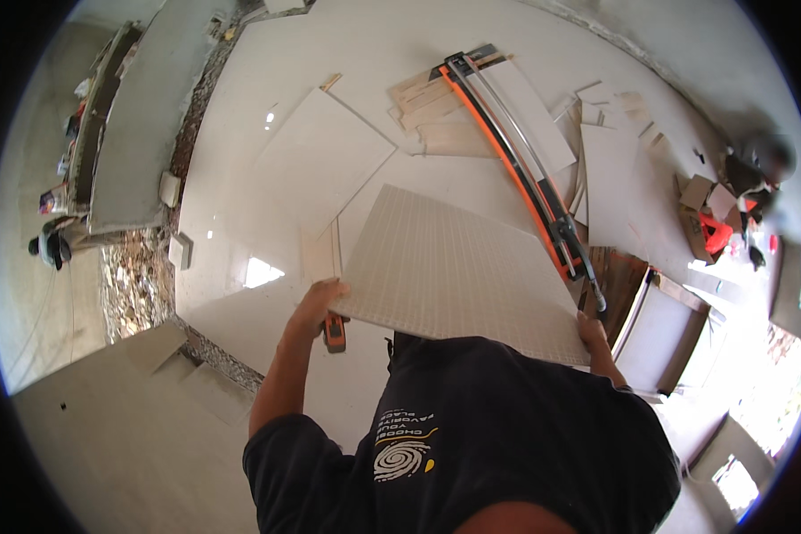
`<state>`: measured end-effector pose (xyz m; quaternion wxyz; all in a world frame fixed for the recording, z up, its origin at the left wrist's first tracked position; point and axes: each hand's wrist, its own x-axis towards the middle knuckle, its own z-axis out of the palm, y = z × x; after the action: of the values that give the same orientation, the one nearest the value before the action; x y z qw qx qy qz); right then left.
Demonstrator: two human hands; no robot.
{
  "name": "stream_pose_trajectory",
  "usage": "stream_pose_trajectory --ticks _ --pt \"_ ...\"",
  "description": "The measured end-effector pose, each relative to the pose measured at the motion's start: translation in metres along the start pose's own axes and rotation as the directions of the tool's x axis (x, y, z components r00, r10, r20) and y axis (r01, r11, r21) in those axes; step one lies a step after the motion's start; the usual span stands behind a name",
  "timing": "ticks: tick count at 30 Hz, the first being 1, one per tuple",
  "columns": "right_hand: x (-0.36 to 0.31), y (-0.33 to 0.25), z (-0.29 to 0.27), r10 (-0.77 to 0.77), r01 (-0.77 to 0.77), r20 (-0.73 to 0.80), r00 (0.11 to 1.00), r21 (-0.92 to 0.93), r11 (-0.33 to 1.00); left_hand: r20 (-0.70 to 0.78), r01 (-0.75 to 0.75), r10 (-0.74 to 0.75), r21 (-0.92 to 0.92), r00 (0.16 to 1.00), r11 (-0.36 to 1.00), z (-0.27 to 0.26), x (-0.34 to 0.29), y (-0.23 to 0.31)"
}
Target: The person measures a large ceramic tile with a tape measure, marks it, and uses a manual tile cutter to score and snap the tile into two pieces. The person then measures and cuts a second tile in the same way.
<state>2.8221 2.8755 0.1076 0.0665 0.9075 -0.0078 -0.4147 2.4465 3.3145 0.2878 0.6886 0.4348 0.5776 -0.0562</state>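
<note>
A large pale tile (458, 271) with a ribbed, gridded face is held up in front of my body. At its left edge my left hand (320, 303) is closed round it. The right edge, near the lower corner, is gripped by my right hand (591, 331), whose fingers are partly hidden by the tile. Beyond the tile lies a long orange and black tile cutter (516, 160) with metal rails, its handle end close to my right hand. An orange and black hand tool (334, 331) is just below my left hand; its exact kind I cannot make out.
Tiles lie on the floor ahead, one large tile (329, 151) left of the cutter and another (614, 178) at the right. Cardboard pieces (449, 133) and offcuts surround the cutter. A cardboard box (712, 209) and a blurred person (761, 165) are at the far right. Rubble (140, 280) edges the left.
</note>
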Motion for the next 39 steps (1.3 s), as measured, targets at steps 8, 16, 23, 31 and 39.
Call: stream_pose_trajectory --ticks 8,16,23,31,39 --pt "0.015 -0.088 0.008 0.043 -0.068 0.154 0.987 0.168 0.983 0.083 0.051 -0.071 0.221 0.994 0.974 -0.046 0.138 0.164" --pt "0.063 -0.197 0.002 0.078 -0.125 0.256 0.963 0.17 0.978 0.093 0.105 -0.144 0.343 0.985 0.934 -0.062 0.274 0.281" --pt "0.075 -0.303 -0.006 0.201 -0.267 0.28 0.939 0.222 0.938 -0.002 0.201 -0.223 0.446 0.975 0.872 -0.083 0.38 0.362" --pt "0.079 -0.392 -0.003 0.299 -0.44 0.372 0.879 0.388 0.81 -0.175 0.261 -0.198 0.523 0.965 0.812 -0.111 0.504 0.424" --pt "0.083 -0.438 0.005 0.461 -0.599 0.387 0.799 0.44 0.669 0.059 0.138 -0.21 0.578 0.976 0.804 -0.123 0.574 0.45"
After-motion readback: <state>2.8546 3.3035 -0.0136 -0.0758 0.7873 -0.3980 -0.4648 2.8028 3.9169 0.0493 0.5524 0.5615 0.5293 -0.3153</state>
